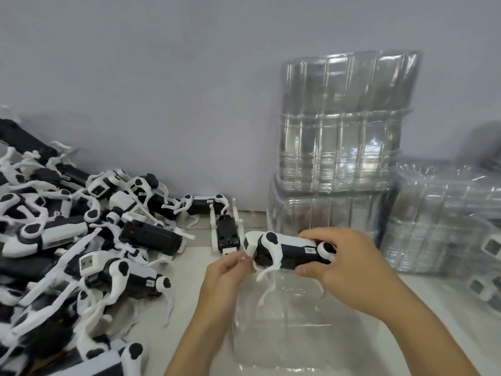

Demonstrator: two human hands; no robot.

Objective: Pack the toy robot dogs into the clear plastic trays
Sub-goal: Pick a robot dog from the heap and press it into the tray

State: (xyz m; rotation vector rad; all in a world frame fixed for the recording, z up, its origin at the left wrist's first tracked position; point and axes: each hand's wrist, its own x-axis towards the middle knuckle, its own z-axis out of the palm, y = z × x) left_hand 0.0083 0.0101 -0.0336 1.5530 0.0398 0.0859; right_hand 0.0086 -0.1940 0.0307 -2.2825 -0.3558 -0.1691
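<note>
Toy robot dog (287,251), white on top with a black underside and black round joints, is held on its side above a clear plastic tray (282,335) that lies on the pale table (189,267) just in front of the person. The right hand (349,264) comes in from the lower right with its forearm slanting up across the tray; its fingers curl over the dog's rear end from above while the thumb presses from below, so the body is firmly gripped. The left hand (230,270) rises from the bottom centre, wrist bent, and its fingertips pinch at the dog's front end by the black shoulder joint; whether they hold a leg or a bit of film I cannot tell. White legs dangle from the dog down toward the tray.

Left of the tray sprawls a large heap of loose robot dogs (67,240), tangled together. Just beyond the held dog, another dog (226,234) lies on its back, legs up. Behind the tray, against the grey wall (162,77), stand tall stacks of empty trays (344,147), and to its right sits a lower stack (444,218).
</note>
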